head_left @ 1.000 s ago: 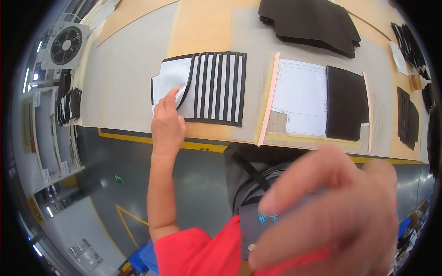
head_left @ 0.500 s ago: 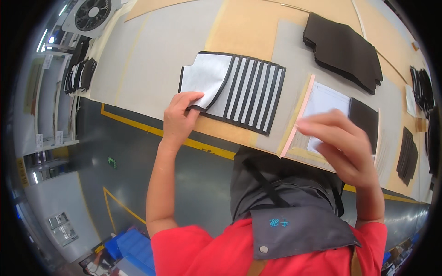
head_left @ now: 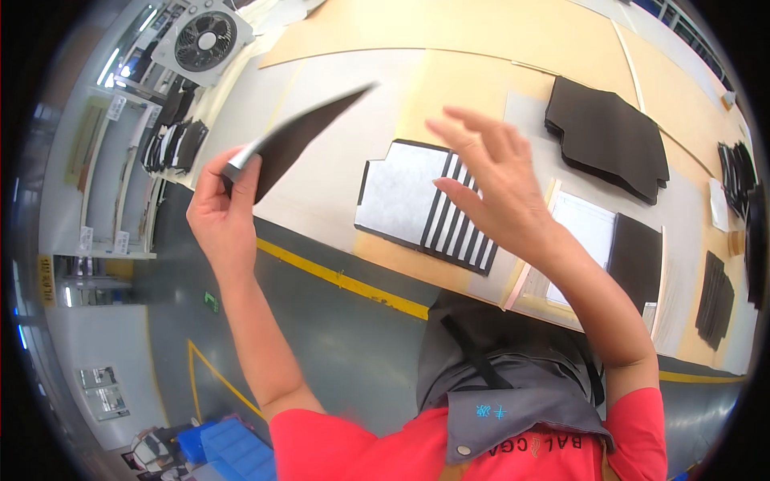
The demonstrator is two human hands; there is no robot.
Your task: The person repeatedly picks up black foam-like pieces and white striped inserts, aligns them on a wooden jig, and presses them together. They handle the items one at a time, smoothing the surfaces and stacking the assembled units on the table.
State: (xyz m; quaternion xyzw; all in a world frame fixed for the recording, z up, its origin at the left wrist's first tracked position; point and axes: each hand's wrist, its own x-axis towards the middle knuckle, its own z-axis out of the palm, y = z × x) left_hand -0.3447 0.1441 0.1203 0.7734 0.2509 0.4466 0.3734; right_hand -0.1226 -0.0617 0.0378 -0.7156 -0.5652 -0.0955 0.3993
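Observation:
My left hand [head_left: 223,212], raised at the left over the table's front edge, pinches one dark sheet piece [head_left: 297,143] between thumb and fingers. The sheet stands tilted up, its dark face showing and a thin white face along its upper edge. Right of it on the table lies an overlapping row of such pieces [head_left: 393,195], white faces up with black borders, spread like steps to the right. Above the right part of that row hovers my right hand [head_left: 509,184], fingers apart and nothing in it, partly covering the row.
A stack of dark brown pieces [head_left: 605,136] lies at the far right. Nearer is a framed board [head_left: 516,289] with white paper [head_left: 579,228] and a dark piece [head_left: 631,256]. More dark pieces [head_left: 714,301] lie farther right. A fan [head_left: 206,42] stands at the far left.
My left hand has lifted the top piece off the row and carried it left, tilting it upright. My right hand has moved left from the framed board to over the row.

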